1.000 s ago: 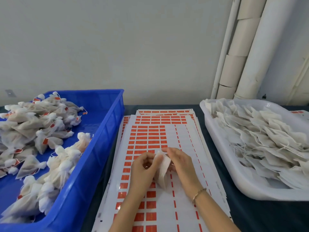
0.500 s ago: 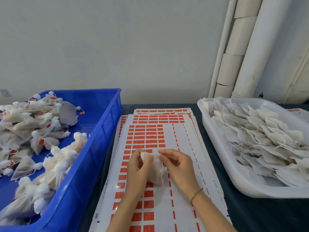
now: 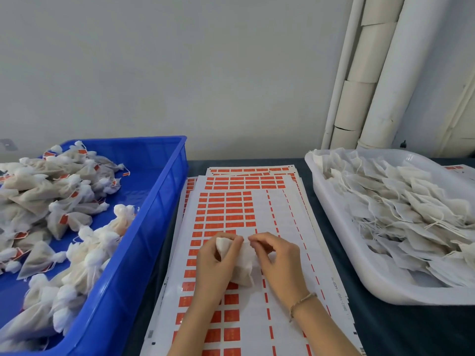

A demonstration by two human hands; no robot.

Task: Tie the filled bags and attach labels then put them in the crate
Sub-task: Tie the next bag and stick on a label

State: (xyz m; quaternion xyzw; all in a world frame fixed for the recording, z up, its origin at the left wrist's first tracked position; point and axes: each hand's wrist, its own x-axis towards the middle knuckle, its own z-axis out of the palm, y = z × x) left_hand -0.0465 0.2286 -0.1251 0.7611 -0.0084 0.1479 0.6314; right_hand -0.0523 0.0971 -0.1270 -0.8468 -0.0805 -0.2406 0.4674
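Left hand (image 3: 213, 263): bare, I've got it now; left forearm (image 3: 191, 327) bare down to the frame edge.
Right hand (image 3: 277, 255): bare too; right forearm (image 3: 325, 330) uncovered.
Right wrist: I see a thin bracelet (image 3: 302, 301), fine gold-toned chain.

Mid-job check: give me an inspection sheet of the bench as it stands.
Surface: dark table; label sheets stacked in the middle.
Job's things: tied bags with labels heaped in the blue crate, left; loose bags in the white tray, right; held bag over the sheets.
Clutter: spare sheet behind the tray.
Hands: left hand grips the held bag's body; right hand pinches its top.
Cables: nothing seen.
Surroundings: pale wall; white pipes at back right.
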